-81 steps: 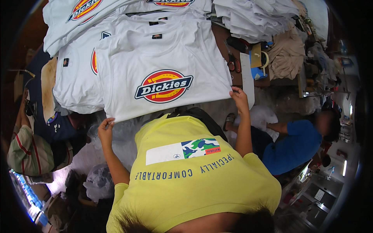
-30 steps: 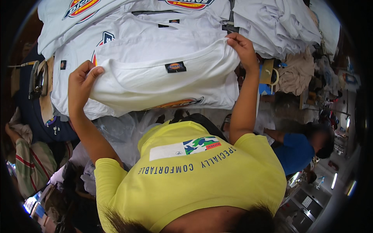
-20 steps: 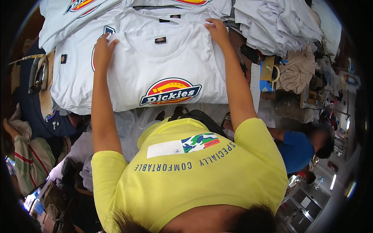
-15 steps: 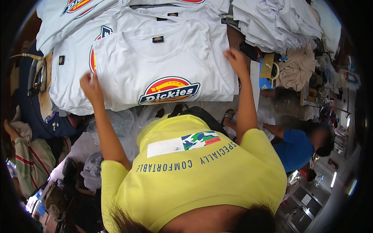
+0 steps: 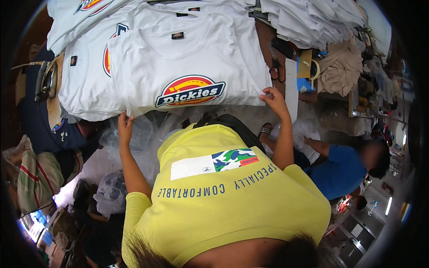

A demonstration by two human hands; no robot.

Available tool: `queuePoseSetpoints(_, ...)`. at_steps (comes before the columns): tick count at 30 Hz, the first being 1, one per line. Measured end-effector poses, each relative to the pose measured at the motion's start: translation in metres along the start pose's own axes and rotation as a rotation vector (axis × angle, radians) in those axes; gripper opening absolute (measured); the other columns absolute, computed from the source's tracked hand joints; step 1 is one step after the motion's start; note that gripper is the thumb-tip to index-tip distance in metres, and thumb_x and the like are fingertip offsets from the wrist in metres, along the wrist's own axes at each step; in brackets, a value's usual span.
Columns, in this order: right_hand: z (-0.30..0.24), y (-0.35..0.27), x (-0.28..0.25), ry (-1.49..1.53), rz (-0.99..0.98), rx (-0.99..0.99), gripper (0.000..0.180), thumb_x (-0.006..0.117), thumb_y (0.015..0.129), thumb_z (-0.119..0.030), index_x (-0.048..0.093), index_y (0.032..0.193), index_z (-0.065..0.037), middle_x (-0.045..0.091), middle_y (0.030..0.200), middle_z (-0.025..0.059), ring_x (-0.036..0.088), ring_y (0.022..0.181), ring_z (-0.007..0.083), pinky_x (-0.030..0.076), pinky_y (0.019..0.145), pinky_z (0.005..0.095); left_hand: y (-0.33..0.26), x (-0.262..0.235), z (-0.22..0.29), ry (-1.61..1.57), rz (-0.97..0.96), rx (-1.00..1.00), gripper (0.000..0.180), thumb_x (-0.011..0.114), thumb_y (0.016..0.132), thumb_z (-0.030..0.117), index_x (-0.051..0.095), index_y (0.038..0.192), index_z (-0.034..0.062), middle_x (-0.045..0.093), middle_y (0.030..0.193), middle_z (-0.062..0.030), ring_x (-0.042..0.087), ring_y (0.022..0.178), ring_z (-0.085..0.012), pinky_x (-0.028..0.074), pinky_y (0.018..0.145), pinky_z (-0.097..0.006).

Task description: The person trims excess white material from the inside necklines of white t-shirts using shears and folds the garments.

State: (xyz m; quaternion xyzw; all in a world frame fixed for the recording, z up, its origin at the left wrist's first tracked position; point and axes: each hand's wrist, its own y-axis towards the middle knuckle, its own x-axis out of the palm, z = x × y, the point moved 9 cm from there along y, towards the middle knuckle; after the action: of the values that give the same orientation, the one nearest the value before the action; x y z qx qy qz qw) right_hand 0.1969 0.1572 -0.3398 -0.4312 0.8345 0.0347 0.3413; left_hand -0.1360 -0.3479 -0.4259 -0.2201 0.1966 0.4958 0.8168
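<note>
A white T-shirt (image 5: 201, 56) lies spread before me, with a red, yellow and navy printed emblem (image 5: 191, 90) near its close edge and a small black neck label (image 5: 177, 35). My left hand (image 5: 125, 128) pinches this shirt's near edge at the left, thumb and fingers together. At the near right corner, my right hand (image 5: 275, 102) is closed on the fabric between thumb and fingers. Beneath and to the left lies another white T-shirt (image 5: 82, 89), its similar emblem partly covered. More white shirts (image 5: 71, 29) are layered farther back.
Scissors (image 5: 278, 72) and a long white strip (image 5: 291, 87) lie right of the shirts. Beyond are a tape roll (image 5: 316, 70), beige cloth (image 5: 342, 67) and a white garment pile (image 5: 313, 22). A person in blue (image 5: 337, 172) is at the right; clear plastic (image 5: 138, 134) hangs below the table edge.
Both hands have come down toward me to the shirt's near edge, the left also moving rightward. Both now grip the fabric. The near edge sits slightly higher in view.
</note>
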Motion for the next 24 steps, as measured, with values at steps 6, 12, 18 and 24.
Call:
queuePoseSetpoints(6,0.046,-0.005,-0.007,0.454,-0.054,0.259,0.014,0.069,0.077,-0.011,0.057,0.080,-0.006,0.053,0.067,-0.0039,0.047,0.062,0.0045,0.039,0.058,0.0187,-0.014,-0.044,-0.005,-0.423,0.081,-0.065,0.014,0.063,0.085,0.015,0.051,0.083,0.0073,0.052,0.073,0.0042,0.044,0.066,-0.0037,0.034,0.061,-0.018)
queuePoseSetpoints(12,0.072,-0.015,0.001,0.636,-0.051,0.322,0.012,0.065,0.077,-0.003,0.054,0.081,-0.006,0.055,0.068,-0.0009,0.049,0.061,0.0067,0.041,0.058,0.0192,-0.039,-0.052,0.002,-0.499,0.212,-0.121,0.020,0.069,0.079,0.010,0.050,0.077,0.0084,0.047,0.067,0.0061,0.039,0.059,-0.0009,0.028,0.053,-0.016)
queuePoseSetpoints(18,0.054,-0.008,-0.005,-0.158,0.251,0.096,0.019,0.064,0.070,0.000,0.054,0.086,-0.006,0.057,0.072,0.0053,0.056,0.069,0.0219,0.046,0.065,0.0317,-0.035,-0.042,0.033,0.075,0.342,-0.024,0.021,0.070,0.075,0.010,0.055,0.088,0.0035,0.054,0.078,-0.0018,0.050,0.071,-0.0130,0.039,0.065,-0.025)
queuePoseSetpoints(24,-0.099,0.005,0.065,-0.242,0.181,-0.496,0.031,0.055,0.080,-0.007,0.053,0.111,-0.009,0.053,0.118,0.0106,0.051,0.106,0.0257,0.042,0.085,0.0422,-0.016,0.020,0.171,0.479,0.395,0.526,0.025,0.058,0.078,0.004,0.057,0.103,0.0049,0.055,0.113,-0.0121,0.048,0.110,-0.0297,0.036,0.093,-0.041)
